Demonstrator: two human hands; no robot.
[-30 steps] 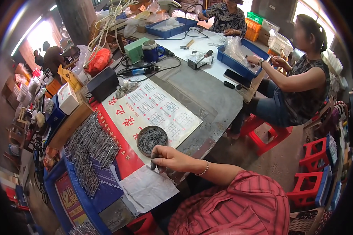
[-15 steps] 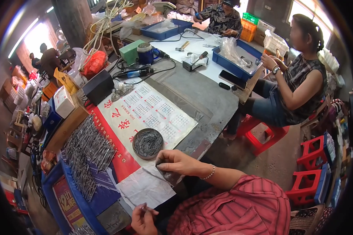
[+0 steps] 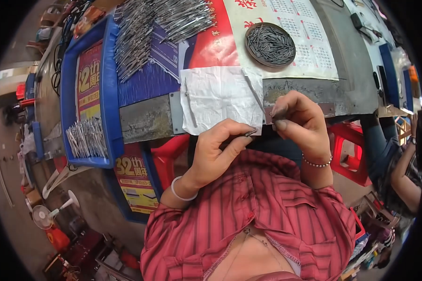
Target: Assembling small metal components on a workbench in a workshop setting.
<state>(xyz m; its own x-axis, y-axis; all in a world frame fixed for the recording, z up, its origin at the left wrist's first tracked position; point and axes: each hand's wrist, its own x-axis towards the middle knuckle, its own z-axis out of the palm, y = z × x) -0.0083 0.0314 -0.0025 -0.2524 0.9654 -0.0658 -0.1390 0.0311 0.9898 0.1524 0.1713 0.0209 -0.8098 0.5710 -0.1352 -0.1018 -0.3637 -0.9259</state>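
Dark metal piece (image 3: 252,132) pinched in the person's left hand (image 3: 215,149), right hand (image 3: 305,122) at the piece's three o'clock, narrowed, cannot tell if holding anything, dish (image 3: 254,58) of dark pins (image 3: 270,43) at twelve

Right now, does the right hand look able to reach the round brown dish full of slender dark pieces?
Probably yes: the right hand is close to the round brown dish, and only the grey table edge and flat printed paper sheet appear between them. Whether its pinched fingers hold anything is unclear.

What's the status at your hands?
Left hand: pinching small metal piece. Right hand: curled, hold unclear. White sheet just beyond; dish of dark pins farther out.
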